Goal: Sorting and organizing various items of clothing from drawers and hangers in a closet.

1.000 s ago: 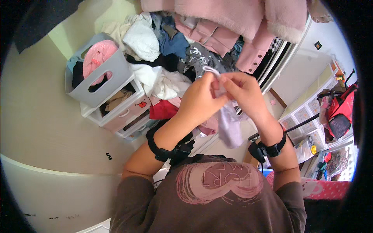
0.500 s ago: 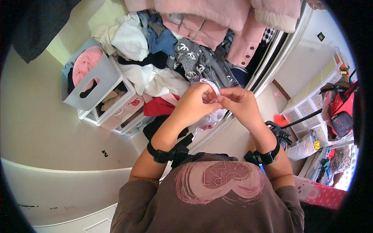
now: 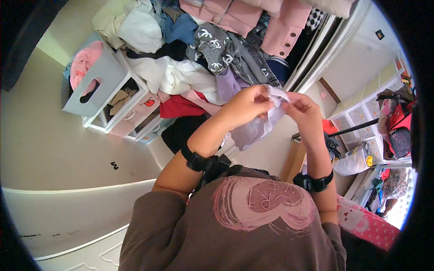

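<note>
Between my two hands hangs a thin pale lilac piece of clothing (image 3: 253,132), its gathered edge pinched at the top; its exact kind is hard to make out. My left hand (image 3: 248,107) grips that edge from the left, fingers curled. On the other side my right hand (image 3: 304,110) pinches it between thumb and fingers. Just beyond the hands lies a heap of clothes, with grey patterned jeans (image 3: 226,49), a white garment (image 3: 181,79) and a purple cloth (image 3: 228,86) nearest.
At left a grey basket (image 3: 97,106) with pink cloth stands on a white drawer unit (image 3: 113,126). Red cloth (image 3: 178,107) hangs beside it. Pink coats (image 3: 282,34) hang above the heap. A sliding door track (image 3: 325,43) runs at right; clear drawers (image 3: 352,128) stand beyond.
My hands have moved right and apart a little, and the lilac clothing now hangs more spread out between them. The whole view has shifted slightly.
</note>
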`<move>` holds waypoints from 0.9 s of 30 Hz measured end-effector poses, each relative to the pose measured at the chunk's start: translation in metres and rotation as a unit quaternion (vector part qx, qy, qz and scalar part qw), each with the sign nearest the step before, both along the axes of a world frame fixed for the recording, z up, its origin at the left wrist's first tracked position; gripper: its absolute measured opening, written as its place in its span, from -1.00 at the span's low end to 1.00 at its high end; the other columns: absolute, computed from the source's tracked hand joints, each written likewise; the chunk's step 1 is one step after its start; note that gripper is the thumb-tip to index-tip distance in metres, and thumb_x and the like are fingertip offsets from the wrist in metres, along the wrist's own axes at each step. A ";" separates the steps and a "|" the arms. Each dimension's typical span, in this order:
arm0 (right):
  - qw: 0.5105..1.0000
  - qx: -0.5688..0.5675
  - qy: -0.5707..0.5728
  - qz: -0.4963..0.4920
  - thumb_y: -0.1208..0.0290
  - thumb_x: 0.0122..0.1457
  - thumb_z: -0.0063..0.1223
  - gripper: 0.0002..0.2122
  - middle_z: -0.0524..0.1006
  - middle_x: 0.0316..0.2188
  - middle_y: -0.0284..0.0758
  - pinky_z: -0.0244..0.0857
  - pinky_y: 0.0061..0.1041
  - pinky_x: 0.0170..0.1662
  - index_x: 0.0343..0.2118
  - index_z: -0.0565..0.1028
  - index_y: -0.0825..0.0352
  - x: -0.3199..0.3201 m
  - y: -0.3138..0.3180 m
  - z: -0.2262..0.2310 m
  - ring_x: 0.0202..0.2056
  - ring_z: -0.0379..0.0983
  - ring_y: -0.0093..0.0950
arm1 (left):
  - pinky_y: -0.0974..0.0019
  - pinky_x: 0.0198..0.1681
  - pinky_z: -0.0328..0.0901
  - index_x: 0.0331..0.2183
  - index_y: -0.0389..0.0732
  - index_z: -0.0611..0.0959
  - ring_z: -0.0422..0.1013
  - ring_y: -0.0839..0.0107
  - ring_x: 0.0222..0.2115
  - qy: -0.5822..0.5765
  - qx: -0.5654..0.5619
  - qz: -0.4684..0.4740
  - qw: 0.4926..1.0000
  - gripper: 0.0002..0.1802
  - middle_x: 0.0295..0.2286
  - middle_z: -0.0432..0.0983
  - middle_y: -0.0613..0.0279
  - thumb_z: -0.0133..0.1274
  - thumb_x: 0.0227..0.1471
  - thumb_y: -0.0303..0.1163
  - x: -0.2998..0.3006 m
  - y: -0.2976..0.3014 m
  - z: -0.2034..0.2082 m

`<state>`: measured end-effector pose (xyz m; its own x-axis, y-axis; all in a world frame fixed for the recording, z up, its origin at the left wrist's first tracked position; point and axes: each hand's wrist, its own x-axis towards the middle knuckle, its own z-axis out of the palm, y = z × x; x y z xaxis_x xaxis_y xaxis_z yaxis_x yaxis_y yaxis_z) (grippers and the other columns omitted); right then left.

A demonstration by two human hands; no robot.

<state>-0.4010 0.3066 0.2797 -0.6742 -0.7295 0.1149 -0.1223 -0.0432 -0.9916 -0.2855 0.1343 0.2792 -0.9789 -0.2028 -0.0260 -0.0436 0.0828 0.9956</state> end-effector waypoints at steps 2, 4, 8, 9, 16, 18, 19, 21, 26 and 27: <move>0.994 -0.046 -0.102 0.010 0.50 0.08 0.19 -0.72 0.56 -0.32 -0.39 0.33 -0.70 -0.26 -0.13 0.49 0.41 -0.030 0.021 -0.017 -0.30 0.47 -0.65 | 0.14 0.01 0.35 -0.02 -0.34 0.42 0.46 0.30 -0.11 -0.040 0.245 0.002 0.969 -0.65 -0.18 0.51 0.09 -0.09 0.20 -0.37 -0.005 0.000 -0.002; 0.988 -0.046 -0.141 -0.032 0.40 0.06 0.19 -0.70 0.53 -0.38 -0.39 0.33 -0.62 -0.28 -0.15 0.45 0.34 -0.021 0.021 -0.009 -0.31 0.47 -0.61 | 0.12 0.04 0.33 -0.04 -0.34 0.44 0.46 0.27 -0.11 -0.029 0.389 -0.069 0.918 -0.66 -0.15 0.51 0.07 -0.12 0.21 -0.35 -0.011 -0.016 -0.010; 0.881 0.249 0.401 -0.027 0.36 -0.01 0.20 -0.66 0.53 -0.39 -0.11 0.37 -0.28 -0.24 -0.14 0.46 0.25 0.004 0.025 -0.006 -0.30 0.51 -0.17 | 0.13 0.03 0.32 -0.16 -0.30 0.53 0.48 0.26 -0.16 0.045 0.610 -0.113 0.783 -0.69 -0.20 0.54 0.11 -0.15 0.21 -0.28 -0.014 -0.026 -0.015; 0.881 0.250 0.400 -0.028 0.36 -0.01 0.20 -0.66 0.53 -0.39 -0.11 0.37 -0.28 -0.24 -0.14 0.46 0.25 0.000 0.028 -0.017 -0.30 0.51 -0.17 | 0.14 0.03 0.32 -0.17 -0.30 0.53 0.47 0.26 -0.16 0.068 0.603 -0.131 0.784 -0.70 -0.20 0.54 0.12 -0.14 0.21 -0.29 -0.014 -0.024 -0.009; 0.940 0.017 -0.341 0.027 0.24 0.12 -0.02 -0.58 0.51 -0.04 -0.26 0.29 -0.27 0.08 0.02 0.41 0.35 -0.026 0.033 -0.070 -0.04 0.46 -0.28 | 0.11 0.04 0.31 0.10 -0.32 0.37 0.42 0.15 -0.07 0.065 0.526 -0.150 0.835 -0.48 -0.08 0.46 0.00 0.00 0.12 -0.35 -0.006 -0.015 0.001; 0.898 -0.111 -0.411 0.108 0.25 0.14 -0.07 -0.57 0.47 0.00 -0.23 0.22 -0.25 0.14 0.05 0.38 0.36 -0.013 0.037 -0.050 0.03 0.40 -0.24 | 0.10 0.03 0.32 0.09 -0.31 0.38 0.42 0.16 -0.06 0.034 0.484 -0.108 0.868 -0.50 -0.07 0.46 0.00 -0.01 0.12 -0.37 -0.009 -0.018 -0.012; 0.829 -0.234 -0.469 0.194 0.27 0.16 -0.13 -0.56 0.44 0.05 -0.20 0.14 -0.23 0.21 0.08 0.36 0.36 -0.011 0.039 -0.042 0.09 0.34 -0.20 | 0.09 0.02 0.33 0.08 -0.31 0.39 0.42 0.17 -0.06 0.007 0.436 -0.058 0.898 -0.51 -0.07 0.46 0.01 -0.02 0.12 -0.39 -0.009 -0.018 -0.015; 0.786 -0.281 -0.472 0.284 0.28 0.09 -0.06 -0.53 0.41 0.07 -0.20 0.11 -0.22 0.21 0.07 0.36 0.37 -0.011 0.050 -0.013 0.11 0.29 -0.21 | 0.07 -0.02 0.36 0.07 -0.22 0.42 0.45 0.20 -0.11 -0.042 0.422 -0.013 0.905 -0.56 -0.11 0.50 0.06 -0.04 0.14 -0.38 -0.014 -0.008 -0.032; 0.753 -0.112 -0.275 0.586 0.29 -0.05 0.14 -0.49 0.48 -0.03 -0.22 0.22 -0.39 0.06 -0.01 0.41 0.41 -0.019 0.048 0.034 -0.01 0.37 -0.36 | 0.07 -0.30 0.46 -0.07 -0.14 0.53 0.53 0.32 -0.30 -0.153 0.228 -0.029 0.961 -0.56 -0.25 0.56 0.21 0.07 0.10 -0.07 -0.009 -0.007 -0.034; 0.781 -0.018 -0.221 0.584 0.29 -0.08 0.18 -0.48 0.50 -0.05 -0.22 0.25 -0.42 0.03 -0.02 0.42 0.42 -0.007 0.067 0.054 -0.04 0.39 -0.38 | 0.08 -0.36 0.46 -0.11 -0.15 0.54 0.53 0.35 -0.33 -0.165 0.183 -0.030 0.969 -0.54 -0.29 0.57 0.23 0.08 0.08 -0.02 -0.025 0.005 -0.026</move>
